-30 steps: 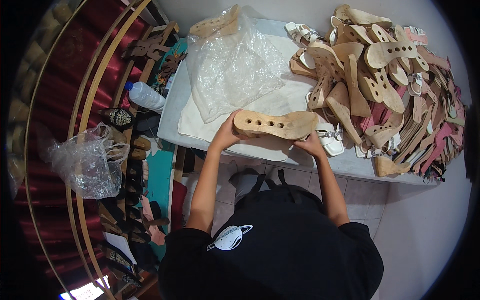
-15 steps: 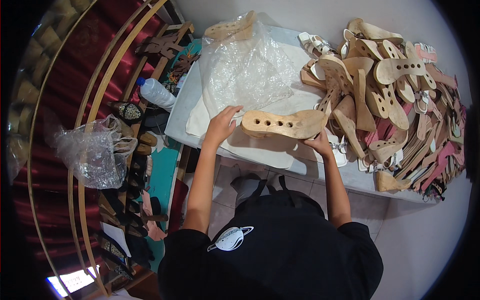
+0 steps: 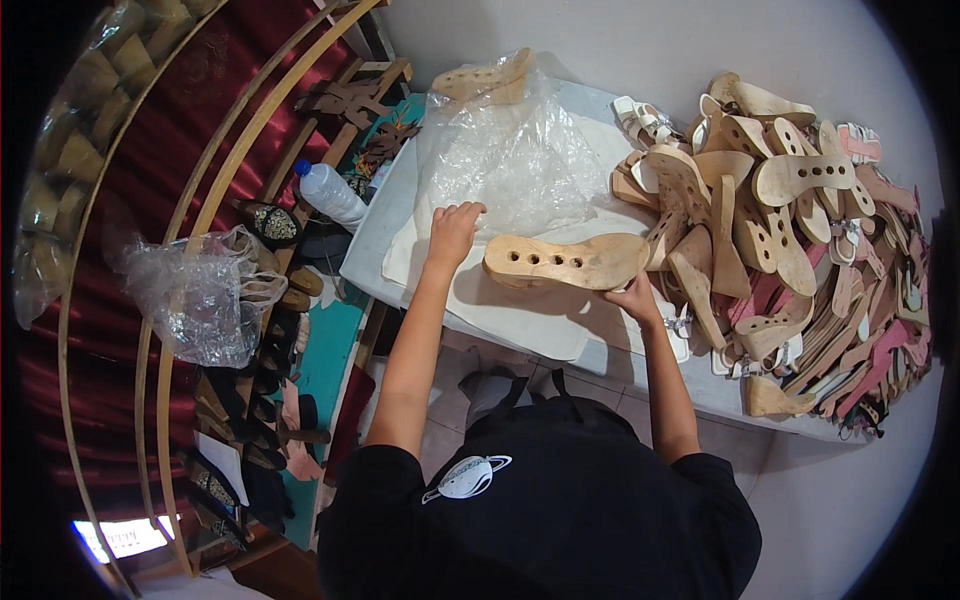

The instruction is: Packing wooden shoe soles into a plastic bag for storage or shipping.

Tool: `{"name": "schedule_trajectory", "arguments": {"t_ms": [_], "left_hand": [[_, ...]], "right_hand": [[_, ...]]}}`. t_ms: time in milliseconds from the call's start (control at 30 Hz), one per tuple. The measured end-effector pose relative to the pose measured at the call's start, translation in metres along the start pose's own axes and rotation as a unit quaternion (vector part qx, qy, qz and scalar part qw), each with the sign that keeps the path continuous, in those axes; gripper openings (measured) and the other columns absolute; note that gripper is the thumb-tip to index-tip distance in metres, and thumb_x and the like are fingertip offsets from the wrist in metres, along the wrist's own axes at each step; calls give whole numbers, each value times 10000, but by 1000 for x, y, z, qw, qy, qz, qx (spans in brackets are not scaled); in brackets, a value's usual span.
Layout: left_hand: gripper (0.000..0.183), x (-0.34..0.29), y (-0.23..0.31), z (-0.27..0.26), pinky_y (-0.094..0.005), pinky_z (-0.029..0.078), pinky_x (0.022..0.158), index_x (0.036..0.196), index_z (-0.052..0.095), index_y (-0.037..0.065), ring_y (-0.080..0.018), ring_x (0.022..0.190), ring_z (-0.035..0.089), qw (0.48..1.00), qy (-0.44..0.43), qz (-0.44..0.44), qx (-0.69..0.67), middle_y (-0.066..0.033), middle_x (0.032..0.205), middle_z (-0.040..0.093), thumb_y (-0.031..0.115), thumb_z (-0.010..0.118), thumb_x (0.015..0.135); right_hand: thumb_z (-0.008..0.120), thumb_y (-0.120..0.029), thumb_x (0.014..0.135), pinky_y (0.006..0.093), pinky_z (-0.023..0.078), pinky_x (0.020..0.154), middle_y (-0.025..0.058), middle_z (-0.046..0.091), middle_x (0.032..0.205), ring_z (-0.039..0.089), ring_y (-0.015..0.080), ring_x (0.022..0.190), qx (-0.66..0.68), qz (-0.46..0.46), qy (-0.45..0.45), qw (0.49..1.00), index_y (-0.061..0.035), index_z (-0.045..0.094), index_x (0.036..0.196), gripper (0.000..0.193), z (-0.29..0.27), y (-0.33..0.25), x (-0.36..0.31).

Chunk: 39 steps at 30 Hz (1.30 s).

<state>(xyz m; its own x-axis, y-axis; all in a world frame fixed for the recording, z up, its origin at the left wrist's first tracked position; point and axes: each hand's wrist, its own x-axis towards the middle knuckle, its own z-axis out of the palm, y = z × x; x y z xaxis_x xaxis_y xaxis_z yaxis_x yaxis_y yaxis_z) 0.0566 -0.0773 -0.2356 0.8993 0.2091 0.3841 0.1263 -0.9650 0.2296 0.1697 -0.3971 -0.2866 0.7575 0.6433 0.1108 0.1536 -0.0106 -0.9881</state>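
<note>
My right hand (image 3: 634,298) is closed around the heel end of a pale wooden shoe sole (image 3: 590,258), which has a row of round holes along its side. The sole lies level over the near part of the table, its other end pointing left. My left hand (image 3: 456,236) is at the near edge of a clear plastic bag (image 3: 505,165), fingers curled over the film. At the far end of that bag is another wooden sole (image 3: 485,82), seen through the plastic.
A heap of wooden soles (image 3: 800,185) covers the table's right side, with white sandals (image 3: 645,120) and pink straps among it. A blue-capped bottle (image 3: 330,192) stands left of the table (image 3: 400,290). Farther left are a rack of shoes and a crumpled plastic bag (image 3: 205,300).
My left hand has moved up against the plastic bag and its fingers have curled in. The wooden sole stays in my right hand, turned slightly. The whole view has shifted a little.
</note>
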Motion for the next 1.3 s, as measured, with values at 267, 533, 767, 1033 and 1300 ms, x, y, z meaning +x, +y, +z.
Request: {"name": "schedule_trajectory", "arguments": {"t_ms": [267,533,767,1033,1300], "left_hand": [[213,6,5,-40,-317,381,718,869,588,125,-198,802,529,995,82,54,0,25,955,597,-9,537,711],[383,10,16,-52,-318,370,729,1049,584,150,-179,818,500,990,139,13,31,32,1056,549,2,536,700],[823,-7,12,-43,-336,347,820,1342,291,117,-220,973,417,987,79,-28,136,6,1335,325,43,663,611],[732,-26,18,-36,-352,343,860,1323,334,117,-239,991,417,997,52,-14,47,7,1319,359,24,616,654],[559,-16,35,-45,-343,360,844,1244,460,125,-228,956,464,993,113,-35,-10,11,1238,457,-31,509,709]], "right_hand": [[762,-32,587,296,413,881,90,571,1059,543,162,976,57,11,-11,998,27,462,1124,618,6,-1,16],[777,-38,556,293,420,868,88,570,1043,545,165,964,64,11,-52,997,23,430,1146,687,2,-24,29],[761,-64,583,289,423,850,83,609,988,568,152,926,22,-6,-47,999,26,527,1054,533,-1,-57,20],[766,-52,587,292,420,863,85,592,1030,563,161,948,44,-11,-23,999,28,484,1095,586,0,-35,24],[752,-26,617,287,430,859,84,585,1045,560,158,960,63,-5,-33,997,16,471,1112,571,20,-13,54]]}}
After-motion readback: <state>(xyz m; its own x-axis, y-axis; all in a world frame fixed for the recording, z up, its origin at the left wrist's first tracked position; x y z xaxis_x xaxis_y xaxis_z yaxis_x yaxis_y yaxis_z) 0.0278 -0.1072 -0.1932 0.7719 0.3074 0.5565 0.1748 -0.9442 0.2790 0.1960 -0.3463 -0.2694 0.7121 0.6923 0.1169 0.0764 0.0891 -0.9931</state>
